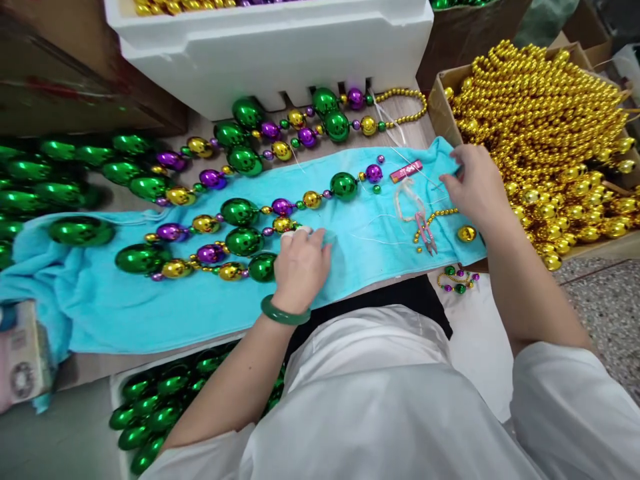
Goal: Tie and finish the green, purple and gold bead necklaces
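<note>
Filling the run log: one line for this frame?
left hand: on bead strand | right hand: at towel edge | snips: idle

white foam box [280, 47] | carton of gold beads [550, 127] | pink snips [426, 233]

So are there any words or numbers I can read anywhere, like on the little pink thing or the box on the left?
No text can be read anywhere in this picture.
Small flat pink packet on the turquoise towel: it has pale marks, too small and blurred to read.
Pinkish printed box at the left edge: it shows a round picture, but its print is too blurred to read.
White foam box: no writing shows.
</note>
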### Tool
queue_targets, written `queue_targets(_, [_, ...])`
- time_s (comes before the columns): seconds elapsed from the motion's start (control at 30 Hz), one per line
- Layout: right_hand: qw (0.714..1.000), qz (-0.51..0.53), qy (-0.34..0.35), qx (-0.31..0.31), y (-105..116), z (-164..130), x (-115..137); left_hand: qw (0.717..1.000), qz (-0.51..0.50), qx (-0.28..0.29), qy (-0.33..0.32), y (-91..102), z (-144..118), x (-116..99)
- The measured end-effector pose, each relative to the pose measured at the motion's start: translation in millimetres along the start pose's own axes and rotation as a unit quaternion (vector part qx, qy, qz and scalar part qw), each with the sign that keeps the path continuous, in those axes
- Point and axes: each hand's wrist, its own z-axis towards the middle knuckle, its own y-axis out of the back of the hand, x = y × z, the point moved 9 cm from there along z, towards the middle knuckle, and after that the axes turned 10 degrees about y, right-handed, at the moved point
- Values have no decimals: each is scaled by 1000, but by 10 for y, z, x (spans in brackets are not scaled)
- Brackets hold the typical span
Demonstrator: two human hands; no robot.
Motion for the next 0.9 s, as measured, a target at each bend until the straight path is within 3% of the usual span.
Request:
queue_targets(0.1, [991,-40,-71,109,-295,-355,0,996,-23,-41,-75,-36,-118,-307])
queue_targets(0.17, [976,-48,-107,184,-554,-592,-17,987,-52,-10,-153,-182,-202,-608])
queue_targets(0.23, [969,-22,-123,213,-730,-725,-45,973,-67,28,-220,-349,-268,-904])
queue_targets(0.3, [969,32,-142,198,-768,-763,-115,966,-58,52,-245,-483,-270,-1112])
queue_targets(0.4, [963,133,-174,158,-629,-770,-256,968,-26,79,-235,-612,-197,-1241])
queue_targets(0.53, [937,266,-204,99,-351,-829,-381,968,-28,102,-229,-656,-137,-1228])
queue_targets(0.63, [905,359,-221,55,-263,-879,-424,968,-49,90,-228,-660,-122,-1178])
queue_targets(0.8, [905,357,-232,-28,-212,-831,-549,967,-86,49,-235,-616,-152,-1146])
queue_targets(0.9, [912,343,-221,-39,-250,-713,-592,949,-121,23,-292,-519,-297,-1309])
